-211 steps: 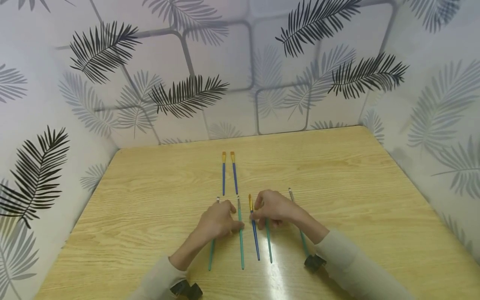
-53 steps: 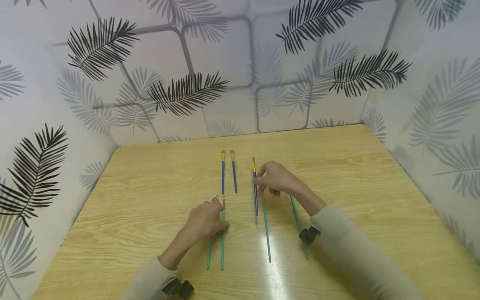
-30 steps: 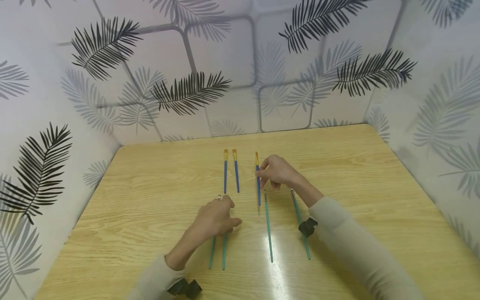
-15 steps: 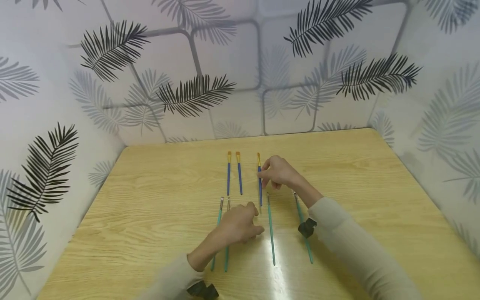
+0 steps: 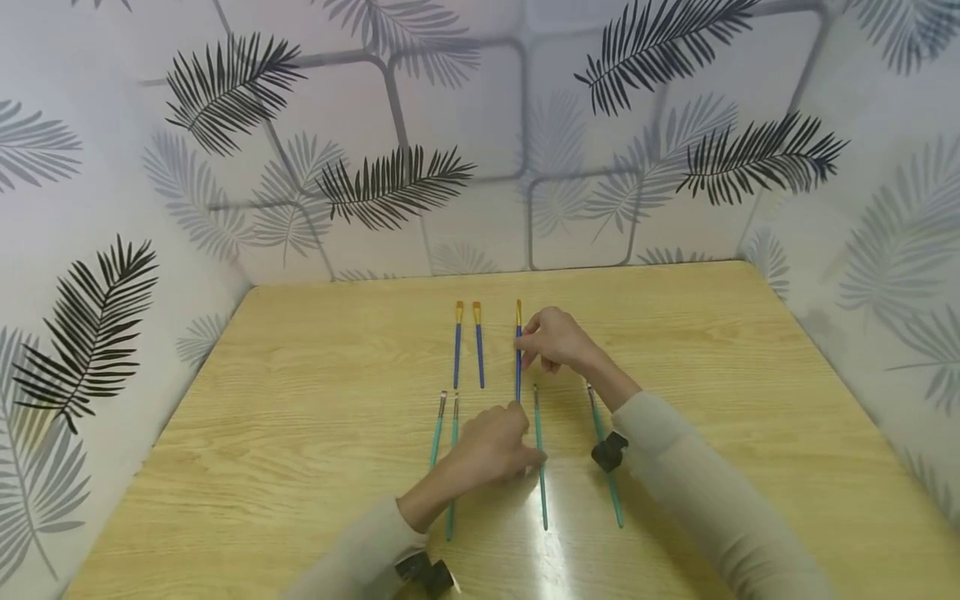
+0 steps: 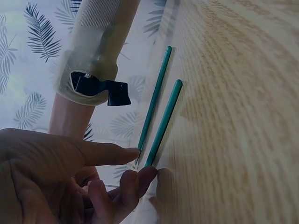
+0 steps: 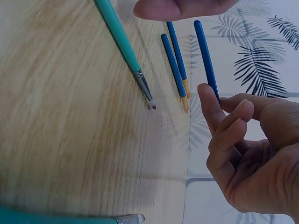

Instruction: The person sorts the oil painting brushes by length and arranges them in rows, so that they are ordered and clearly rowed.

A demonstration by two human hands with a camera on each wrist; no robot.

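Between thumb and fingertips, my right hand (image 5: 558,339) pinches a blue paintbrush (image 5: 518,358) with a gold ferrule; the right wrist view shows its handle (image 7: 205,56) raised off the table. My left hand (image 5: 491,446) reaches across the middle, its thumb overlapping a green paintbrush (image 5: 543,492) in the head view. In the left wrist view, its thumb and fingertips are parted near that brush's handle (image 6: 163,121). Beside the left forearm lie two more green paintbrushes, one at the far left (image 5: 437,433) and one nearer the hand (image 5: 454,421), each partly hidden.
Two blue flat paintbrushes, one on the left (image 5: 457,350) and one on the right (image 5: 480,350), lie side by side farther back. Another green paintbrush (image 5: 615,500) lies under the right wrist. The wooden table (image 5: 315,358) meets a leaf-patterned wall (image 5: 465,225).
My right hand has lifted the blue paintbrush and carried it away from me. My left hand shifted a green paintbrush left beside another, released it, then moved right to the middle green one.
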